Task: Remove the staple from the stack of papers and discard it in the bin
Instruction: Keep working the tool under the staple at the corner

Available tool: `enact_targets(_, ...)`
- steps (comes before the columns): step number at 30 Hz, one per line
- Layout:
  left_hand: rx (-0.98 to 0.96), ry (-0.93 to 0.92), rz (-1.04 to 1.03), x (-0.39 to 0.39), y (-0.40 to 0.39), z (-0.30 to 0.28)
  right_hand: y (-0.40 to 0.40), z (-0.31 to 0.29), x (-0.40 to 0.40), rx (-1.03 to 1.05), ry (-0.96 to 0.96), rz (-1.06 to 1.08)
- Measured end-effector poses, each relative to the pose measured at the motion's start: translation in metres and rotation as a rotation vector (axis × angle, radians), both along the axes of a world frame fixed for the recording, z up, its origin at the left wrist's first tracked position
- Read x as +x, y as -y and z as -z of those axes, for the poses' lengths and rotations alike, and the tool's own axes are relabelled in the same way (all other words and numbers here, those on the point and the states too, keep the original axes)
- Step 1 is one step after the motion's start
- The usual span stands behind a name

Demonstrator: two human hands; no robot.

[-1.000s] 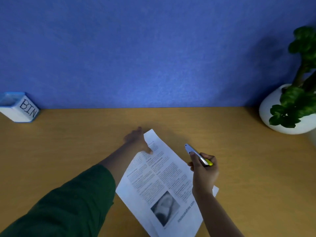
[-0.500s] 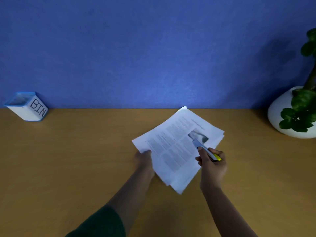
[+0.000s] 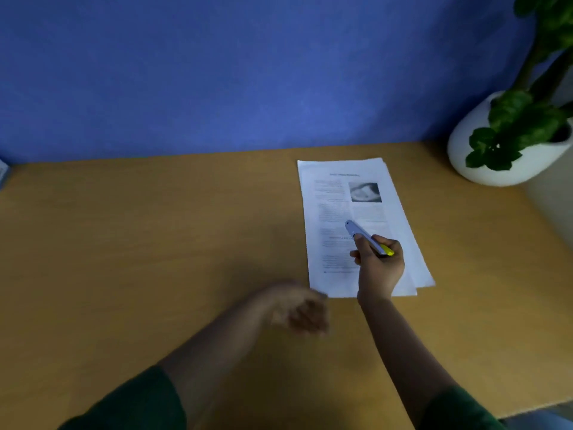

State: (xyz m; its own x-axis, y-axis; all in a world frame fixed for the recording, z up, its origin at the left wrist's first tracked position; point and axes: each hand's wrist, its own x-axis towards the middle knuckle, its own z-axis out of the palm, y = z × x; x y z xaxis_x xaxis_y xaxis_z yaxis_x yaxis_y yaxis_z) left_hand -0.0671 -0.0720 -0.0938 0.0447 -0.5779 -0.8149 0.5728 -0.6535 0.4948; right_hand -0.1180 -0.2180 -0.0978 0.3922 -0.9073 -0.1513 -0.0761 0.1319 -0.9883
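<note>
The stack of papers (image 3: 338, 212) lies flat on the wooden desk (image 3: 155, 243), right of centre, printed side up with its photo at the far end. My right hand (image 3: 379, 265) grips a pen-shaped grey staple remover (image 3: 361, 234) with a yellow rear end, and its tip hovers over the middle of the top page. My left hand (image 3: 297, 311) is blurred, just off the stack's near-left corner, fingers loosely curled with nothing in them. No staple can be made out. Only a sliver of the bin (image 3: 3, 173) shows at the far left edge.
A white pot with a green plant (image 3: 502, 156) stands at the back right corner, close to the papers. A blue wall (image 3: 248, 72) closes off the back of the desk. The desk's right edge runs near the pot.
The papers were turned and set down flat, farther right, with the photo now at the far end. My left hand let go of them and drew back. The view shifted right, so the bin is almost out of frame.
</note>
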Motion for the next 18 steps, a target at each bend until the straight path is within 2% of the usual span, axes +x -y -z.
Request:
enact_targets(3, 0.058, 0.738, -0.186, 0.032, 0.001, -0.004, 0.009, 0.006, -0.014, 0.033, -0.011, 0.037)
enact_targets(4, 0.079, 1.006, -0.175, 0.042, 0.005, -0.005, 0.011, 0.008, -0.018, 0.045, -0.013, 0.05)
enact_targets(5, 0.083, 1.232, -0.111, 0.047, 0.009, -0.005, 0.011, 0.009, -0.021, 0.057, -0.007, 0.063)
enact_targets(7, -0.01, 1.513, 0.111, 0.049, 0.02, -0.001, 0.012, 0.01, -0.027, 0.089, 0.004, 0.087)
enact_targets(9, -0.129, 1.622, 0.396, 0.045, 0.031, 0.007, 0.011, 0.012, -0.033, 0.09, 0.001, 0.093)
enact_targets(12, -0.179, 1.584, 0.737, 0.04, 0.035, 0.024, 0.008, 0.018, -0.05, 0.005, -0.028, 0.071)
enact_targets(14, -0.171, 1.54, 0.858, 0.041, 0.027, 0.034, 0.003, 0.026, -0.064, -0.059, -0.059, 0.034)
enact_targets(18, -0.179, 1.636, 0.919, 0.044, 0.019, 0.046, -0.008, 0.041, -0.082, -0.181, -0.135, -0.132)
